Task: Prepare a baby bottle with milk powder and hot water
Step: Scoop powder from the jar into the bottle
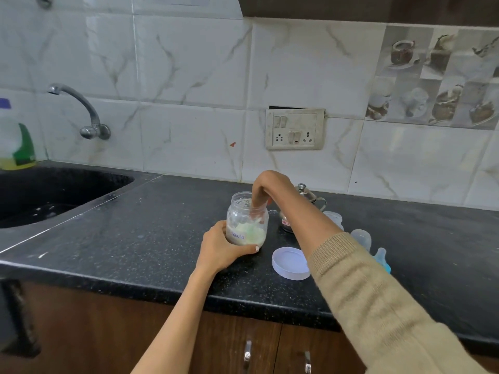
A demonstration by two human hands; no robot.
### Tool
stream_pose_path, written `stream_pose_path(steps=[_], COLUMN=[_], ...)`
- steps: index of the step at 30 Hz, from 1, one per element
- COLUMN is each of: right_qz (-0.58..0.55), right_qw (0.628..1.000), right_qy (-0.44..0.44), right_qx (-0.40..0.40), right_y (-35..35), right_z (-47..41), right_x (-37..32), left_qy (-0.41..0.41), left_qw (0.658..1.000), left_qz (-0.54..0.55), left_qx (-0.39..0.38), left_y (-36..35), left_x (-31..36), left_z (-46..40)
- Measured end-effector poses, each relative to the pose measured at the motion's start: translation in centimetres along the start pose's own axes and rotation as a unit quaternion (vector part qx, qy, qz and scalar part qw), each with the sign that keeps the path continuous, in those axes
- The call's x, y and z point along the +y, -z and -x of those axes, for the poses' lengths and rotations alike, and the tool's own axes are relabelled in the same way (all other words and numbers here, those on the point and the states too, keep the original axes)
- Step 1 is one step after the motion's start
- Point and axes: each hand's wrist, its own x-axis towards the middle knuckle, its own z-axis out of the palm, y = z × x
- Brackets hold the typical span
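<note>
A clear jar of milk powder (240, 211), labelled formula, stands open on the black counter (151, 228). My left hand (222, 247) grips its lower part from the near side. My right hand (266, 188) reaches down through the jar's mouth, its fingers inside and holding a green scoop (252, 230) in the powder. The jar's lilac lid (290, 263) lies upside down to the right. A steel kettle (306, 197) stands behind my right forearm, partly hidden. The baby bottle (334, 220), a clear cap (361, 238) and a blue teat piece (383, 259) lie beyond the sleeve.
A black sink (48, 195) is set in the counter at the left, with a wall tap (86, 112) above it and a soap bottle (17, 141) at its back corner. A switch and socket plate (295, 129) is on the tiled wall. Cabinet doors with handles (247, 354) are below.
</note>
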Motion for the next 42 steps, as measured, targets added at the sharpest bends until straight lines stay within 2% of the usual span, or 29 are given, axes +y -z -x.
stream_pose_path(steps=[5, 9, 15, 19, 22, 28, 33, 37, 42], right_qz=[0.025, 0.053, 0.068, 0.095, 0.119, 0.164, 0.046, -0.079, -0.172], right_qw=[0.999, 0.997, 0.994, 0.986, 0.977, 0.968, 0.978, 0.981, 0.972], right_qy=[0.018, 0.047, 0.084, 0.092, 0.118, 0.177, 0.199, 0.176, 0.159], right_qx=[-0.019, 0.007, 0.003, 0.097, 0.131, 0.068, 0.039, 0.034, 0.011], right_y=[0.3, 0.4, 0.2, 0.0, -0.3, 0.4, 1.1, 1.3, 0.4], right_z=[0.2, 0.5, 0.2, -0.2, 0.0, 0.1, 0.0, -0.5, -1.2], right_x=[0.4, 0.3, -0.5, -0.3, -0.8, -0.7, 1.5, 3.4, 5.1], left_qy=[0.001, 0.0, -0.003, -0.001, -0.001, -0.004, -0.001, 0.003, 0.006], left_qw=[1.0, 1.0, 1.0, 1.0, 1.0, 1.0, 1.0, 1.0, 1.0], left_qz=[-0.002, -0.002, 0.002, -0.001, 0.0, -0.004, -0.013, -0.015, -0.017], left_qx=[-0.004, -0.005, -0.005, -0.007, -0.007, -0.004, -0.002, -0.004, 0.0], left_y=[0.1, 0.1, 0.1, 0.1, 0.1, 0.2, 0.2, 0.2, 0.2], left_x=[0.0, -0.1, 0.0, 0.0, 0.0, 0.1, 0.4, 0.5, 0.6], left_z=[0.0, 0.0, 0.0, 0.0, 0.0, 0.2, 0.3, 0.3, 0.5])
